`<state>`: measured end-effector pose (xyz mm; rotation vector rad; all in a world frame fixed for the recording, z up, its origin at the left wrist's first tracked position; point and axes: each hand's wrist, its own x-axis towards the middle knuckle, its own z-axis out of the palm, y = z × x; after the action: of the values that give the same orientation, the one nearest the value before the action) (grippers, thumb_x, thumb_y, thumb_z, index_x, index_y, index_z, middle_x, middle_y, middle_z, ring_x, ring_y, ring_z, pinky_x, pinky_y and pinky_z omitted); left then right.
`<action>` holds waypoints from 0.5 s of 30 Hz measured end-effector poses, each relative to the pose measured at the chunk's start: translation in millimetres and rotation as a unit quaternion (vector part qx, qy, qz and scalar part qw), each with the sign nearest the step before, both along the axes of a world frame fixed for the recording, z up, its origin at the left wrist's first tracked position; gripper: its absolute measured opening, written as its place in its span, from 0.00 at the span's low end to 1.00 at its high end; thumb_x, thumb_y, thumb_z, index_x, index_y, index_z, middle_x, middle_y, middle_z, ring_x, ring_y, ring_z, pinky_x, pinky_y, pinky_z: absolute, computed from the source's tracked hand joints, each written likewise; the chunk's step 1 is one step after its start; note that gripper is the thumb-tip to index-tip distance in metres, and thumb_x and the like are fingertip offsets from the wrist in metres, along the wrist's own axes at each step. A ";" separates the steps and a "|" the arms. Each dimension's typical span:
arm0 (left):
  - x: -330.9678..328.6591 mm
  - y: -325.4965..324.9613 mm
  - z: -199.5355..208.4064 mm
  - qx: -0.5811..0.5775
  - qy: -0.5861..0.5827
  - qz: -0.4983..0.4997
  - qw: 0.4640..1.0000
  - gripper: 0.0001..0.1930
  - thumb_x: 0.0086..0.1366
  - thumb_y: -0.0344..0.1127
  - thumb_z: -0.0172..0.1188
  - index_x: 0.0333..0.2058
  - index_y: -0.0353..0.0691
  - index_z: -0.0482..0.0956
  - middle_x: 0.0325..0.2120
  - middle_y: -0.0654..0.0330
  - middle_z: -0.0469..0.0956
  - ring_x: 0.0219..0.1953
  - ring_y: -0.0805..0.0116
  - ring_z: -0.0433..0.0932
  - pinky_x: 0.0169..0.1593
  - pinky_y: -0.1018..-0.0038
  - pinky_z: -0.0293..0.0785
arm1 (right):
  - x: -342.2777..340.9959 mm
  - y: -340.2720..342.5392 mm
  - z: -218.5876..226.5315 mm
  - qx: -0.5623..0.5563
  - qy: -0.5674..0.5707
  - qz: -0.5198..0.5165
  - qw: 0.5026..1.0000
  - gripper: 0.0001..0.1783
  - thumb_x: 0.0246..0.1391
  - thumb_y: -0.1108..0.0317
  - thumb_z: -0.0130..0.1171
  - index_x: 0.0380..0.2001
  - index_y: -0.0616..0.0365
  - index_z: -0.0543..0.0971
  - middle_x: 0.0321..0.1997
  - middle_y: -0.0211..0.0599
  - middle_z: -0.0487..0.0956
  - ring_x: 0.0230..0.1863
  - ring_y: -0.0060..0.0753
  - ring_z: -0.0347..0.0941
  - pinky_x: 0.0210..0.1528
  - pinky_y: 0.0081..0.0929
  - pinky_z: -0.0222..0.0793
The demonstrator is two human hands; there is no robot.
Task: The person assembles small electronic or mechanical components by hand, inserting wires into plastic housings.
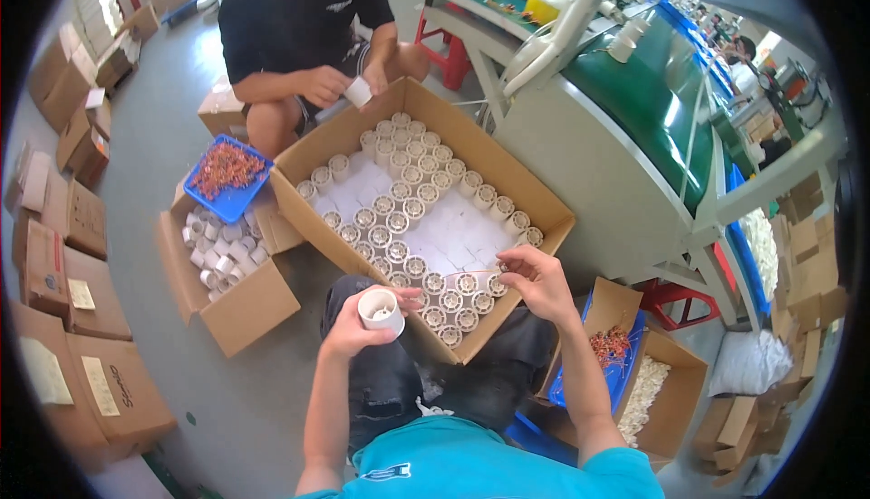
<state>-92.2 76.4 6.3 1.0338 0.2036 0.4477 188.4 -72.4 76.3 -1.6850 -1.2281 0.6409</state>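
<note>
My left hand [346,331] is closed around a white plastic cup-shaped part [381,305], its open mouth facing up and small pieces showing inside. My right hand [536,283] pinches a thin red wire [473,271], which stretches leftward above the near corner of a large cardboard box [518,304]. Whether the wire joins the held part I cannot tell. In that box stand several rows of white round parts [410,174] with slotted tops, on a pale sheet [453,232].
Across the box a person in a black shirt holds a white part [359,91]. A blue tray of red wires [237,200] rests on a carton of white rings [222,259]. Right of me are another wire tray [616,368] and a carton of small cream pieces [645,390].
</note>
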 end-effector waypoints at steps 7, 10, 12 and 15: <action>44.6 -55.7 2.8 0.190 0.108 0.204 0.954 0.29 0.49 0.28 0.76 0.47 0.36 0.69 0.37 0.61 0.77 0.40 0.75 0.77 0.45 0.77 0.75 | -7.1 -41.2 4.8 0.097 0.207 -0.058 0.972 0.13 0.49 0.84 0.63 0.40 0.69 0.80 0.39 0.35 0.79 0.38 0.22 0.77 0.41 0.19 0.75; 64.9 -77.7 27.7 0.292 0.090 0.224 0.925 0.31 0.48 0.27 0.75 0.50 0.35 0.68 0.39 0.59 0.74 0.41 0.70 0.76 0.46 0.74 0.73 | -29.2 -73.0 44.6 0.156 0.221 -0.093 0.958 0.13 0.48 0.85 0.63 0.40 0.68 0.81 0.40 0.37 0.79 0.38 0.23 0.77 0.40 0.18 0.75; 74.8 -85.0 29.3 0.373 0.067 0.246 0.892 0.31 0.47 0.25 0.74 0.50 0.34 0.70 0.41 0.54 0.74 0.43 0.62 0.76 0.47 0.70 0.73 | -50.0 -90.1 63.8 0.174 0.163 -0.086 0.967 0.13 0.47 0.85 0.65 0.39 0.66 0.82 0.39 0.37 0.79 0.36 0.22 0.77 0.38 0.19 0.75; 88.7 -96.9 46.0 0.469 0.043 0.275 0.838 0.31 0.45 0.23 0.75 0.49 0.35 0.71 0.41 0.55 0.74 0.42 0.64 0.76 0.47 0.72 0.73 | -60.5 -109.0 70.0 0.181 0.062 -0.101 0.976 0.13 0.46 0.85 0.65 0.37 0.66 0.82 0.39 0.39 0.79 0.35 0.25 0.77 0.36 0.20 0.76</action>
<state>-3.5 -20.5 52.3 1.9793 0.3830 1.0879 128.0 -181.4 146.3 -1.4169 -0.9997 0.3661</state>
